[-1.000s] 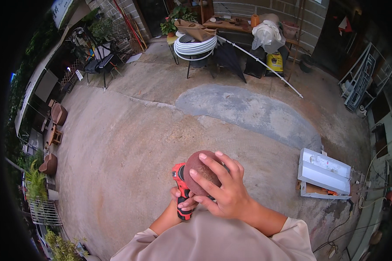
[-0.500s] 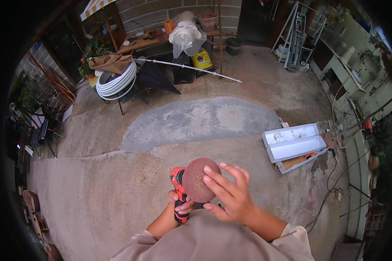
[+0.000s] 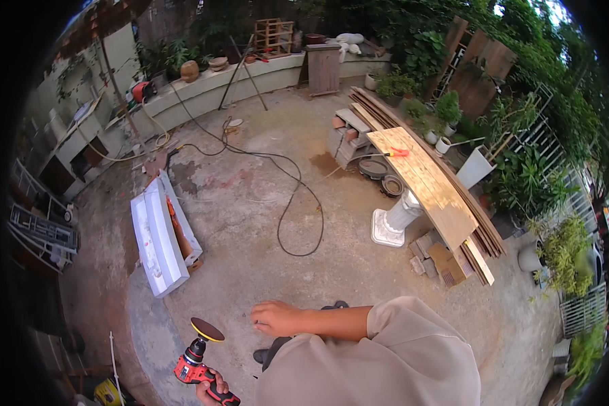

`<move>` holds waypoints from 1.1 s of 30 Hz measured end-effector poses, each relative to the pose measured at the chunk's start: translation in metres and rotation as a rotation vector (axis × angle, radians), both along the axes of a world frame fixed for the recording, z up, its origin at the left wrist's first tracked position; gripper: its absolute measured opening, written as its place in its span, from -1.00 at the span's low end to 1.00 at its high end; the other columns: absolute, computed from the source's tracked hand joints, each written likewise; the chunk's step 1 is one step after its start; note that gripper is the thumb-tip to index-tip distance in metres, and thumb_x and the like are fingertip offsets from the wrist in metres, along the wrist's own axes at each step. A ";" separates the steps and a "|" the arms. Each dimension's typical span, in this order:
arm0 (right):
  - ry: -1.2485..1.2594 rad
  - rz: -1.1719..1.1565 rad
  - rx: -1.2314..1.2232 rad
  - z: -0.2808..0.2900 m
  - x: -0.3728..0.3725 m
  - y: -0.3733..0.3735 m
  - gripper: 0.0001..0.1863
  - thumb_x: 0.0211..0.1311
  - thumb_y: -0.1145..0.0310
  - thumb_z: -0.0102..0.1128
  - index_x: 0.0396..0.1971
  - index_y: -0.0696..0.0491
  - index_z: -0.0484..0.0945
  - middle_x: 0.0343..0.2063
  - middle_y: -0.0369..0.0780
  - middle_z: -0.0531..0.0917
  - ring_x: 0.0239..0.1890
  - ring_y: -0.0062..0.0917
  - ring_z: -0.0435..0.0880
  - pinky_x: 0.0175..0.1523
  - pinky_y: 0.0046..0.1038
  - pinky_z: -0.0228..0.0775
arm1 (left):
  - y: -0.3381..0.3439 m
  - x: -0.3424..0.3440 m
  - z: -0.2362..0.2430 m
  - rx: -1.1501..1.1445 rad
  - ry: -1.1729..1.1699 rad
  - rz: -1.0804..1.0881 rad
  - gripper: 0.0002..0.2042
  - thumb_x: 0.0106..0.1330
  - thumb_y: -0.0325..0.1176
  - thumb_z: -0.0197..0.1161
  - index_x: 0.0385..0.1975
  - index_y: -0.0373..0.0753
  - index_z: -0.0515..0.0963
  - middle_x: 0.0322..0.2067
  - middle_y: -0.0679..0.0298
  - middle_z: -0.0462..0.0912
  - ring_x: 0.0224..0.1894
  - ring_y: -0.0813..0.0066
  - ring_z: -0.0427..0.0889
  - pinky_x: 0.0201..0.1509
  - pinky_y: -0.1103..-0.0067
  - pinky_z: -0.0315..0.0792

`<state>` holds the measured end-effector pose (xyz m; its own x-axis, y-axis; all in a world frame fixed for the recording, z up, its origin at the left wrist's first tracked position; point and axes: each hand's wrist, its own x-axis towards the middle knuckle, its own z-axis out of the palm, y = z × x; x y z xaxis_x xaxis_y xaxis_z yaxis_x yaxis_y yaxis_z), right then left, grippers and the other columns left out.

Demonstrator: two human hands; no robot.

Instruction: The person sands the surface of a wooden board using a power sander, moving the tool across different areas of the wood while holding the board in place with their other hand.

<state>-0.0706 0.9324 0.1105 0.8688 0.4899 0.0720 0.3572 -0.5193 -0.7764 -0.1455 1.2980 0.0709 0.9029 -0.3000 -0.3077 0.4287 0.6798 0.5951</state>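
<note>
At the lower left, a red and black cordless drill (image 3: 195, 371) is gripped around its handle by my left hand (image 3: 212, 387). A round sanding disc (image 3: 208, 329), dark brown with a yellow edge, is fitted at the drill's chuck and tilts upward. My right hand (image 3: 272, 317) extends in front of my body, apart from the drill and disc. Its fingers are loosely bent, with nothing seen in them; their undersides are hidden.
A long white open box (image 3: 157, 237) lies on the concrete at left. Beyond it, a black cable (image 3: 298, 179) loops across the ground. At right, a wooden board (image 3: 430, 186) rests over a white pedestal (image 3: 400, 220), with an orange-handled tool (image 3: 399, 153) on top. Potted plants line the far right.
My view has swung right, from the patio toward the boards and plants. My right hand has come off the sanding disc; my left hand still holds the drill, now lower left with the disc seen edge-on.
</note>
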 end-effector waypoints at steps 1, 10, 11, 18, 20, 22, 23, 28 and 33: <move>0.026 -0.142 -0.031 -0.018 -0.017 -0.038 -0.85 0.16 0.36 0.21 -0.32 0.10 0.54 -0.22 -0.13 0.59 -0.09 -0.17 0.56 0.01 -0.21 0.41 | -0.022 0.016 0.002 0.130 0.048 -0.069 -0.65 0.12 -0.31 0.16 -0.15 -0.39 0.41 -0.48 0.08 0.53 -0.69 0.44 0.45 -0.59 0.49 0.46; 0.385 -1.152 -0.078 -0.137 -0.222 -0.297 -0.80 0.13 0.30 0.22 -0.34 0.11 0.66 -0.37 -0.06 0.71 -0.27 -0.15 0.69 -0.14 -0.23 0.52 | -0.334 0.107 0.008 0.968 -0.224 -0.863 -0.91 0.05 -0.58 0.19 -0.42 -0.39 0.51 -0.57 0.10 0.62 -0.66 0.38 0.57 -0.57 0.48 0.45; 0.425 -1.219 -0.081 -0.141 -0.239 -0.316 -0.78 0.12 0.28 0.21 -0.35 0.11 0.66 -0.34 -0.04 0.70 -0.24 -0.13 0.68 -0.11 -0.21 0.52 | -0.366 0.114 0.003 1.083 -0.292 -0.966 -0.95 0.04 -0.56 0.23 -0.51 -0.38 0.52 -0.62 0.13 0.61 -0.66 0.39 0.58 -0.57 0.48 0.44; 0.532 -1.884 0.039 -0.183 -0.347 -0.366 -0.71 0.10 0.20 0.23 -0.34 0.12 0.67 -0.34 0.02 0.70 -0.21 -0.11 0.68 -0.08 -0.21 0.53 | -0.602 0.138 -0.011 1.186 -0.768 -1.388 -0.91 0.02 -0.48 0.26 -0.56 -0.39 0.56 -0.69 0.19 0.60 -0.65 0.43 0.59 -0.53 0.45 0.45; 0.607 -2.130 0.165 -0.202 -0.361 -0.352 -0.70 0.10 0.19 0.23 -0.36 0.14 0.68 -0.38 -0.01 0.71 -0.25 -0.16 0.71 -0.09 -0.26 0.53 | -0.662 0.152 -0.017 1.198 -0.842 -1.454 -0.88 0.01 -0.46 0.25 -0.53 -0.40 0.56 -0.67 0.18 0.61 -0.63 0.42 0.61 -0.52 0.45 0.46; 0.703 -2.406 0.438 -0.261 -0.396 -0.312 -0.75 0.11 0.29 0.23 -0.40 0.21 0.66 -0.48 -0.12 0.72 -0.45 -0.41 0.70 -0.28 -0.39 0.54 | -0.726 0.159 -0.028 1.143 -0.944 -1.551 -0.86 0.02 -0.43 0.25 -0.51 -0.41 0.55 -0.64 0.16 0.61 -0.62 0.41 0.62 -0.50 0.45 0.48; 0.741 -2.529 0.545 -0.295 -0.421 -0.277 -0.79 0.11 0.35 0.20 -0.47 0.22 0.64 -0.54 -0.18 0.69 -0.56 -0.50 0.65 -0.42 -0.45 0.50 | -0.761 0.153 -0.028 1.119 -0.964 -1.610 -0.85 0.03 -0.42 0.25 -0.51 -0.41 0.56 -0.64 0.16 0.61 -0.62 0.40 0.62 -0.50 0.45 0.48; 1.333 -2.596 0.504 -0.341 -0.462 -0.095 -0.79 0.16 0.35 0.19 -0.50 0.21 0.60 -0.63 -0.17 0.64 -0.68 -0.44 0.56 -0.60 -0.40 0.36 | -0.911 0.142 -0.051 1.052 -1.106 -1.785 -0.83 0.04 -0.40 0.27 -0.51 -0.41 0.57 -0.65 0.14 0.61 -0.61 0.38 0.63 -0.49 0.43 0.49; 1.154 -2.853 1.544 -0.235 -0.315 -0.130 -0.78 0.14 0.32 0.23 -0.46 0.19 0.64 -0.61 -0.15 0.65 -0.60 -0.36 0.61 -0.51 -0.31 0.42 | -1.031 0.155 -0.066 1.060 -1.248 -1.875 -0.82 0.04 -0.38 0.28 -0.49 -0.41 0.58 -0.64 0.09 0.62 -0.59 0.36 0.66 -0.47 0.41 0.52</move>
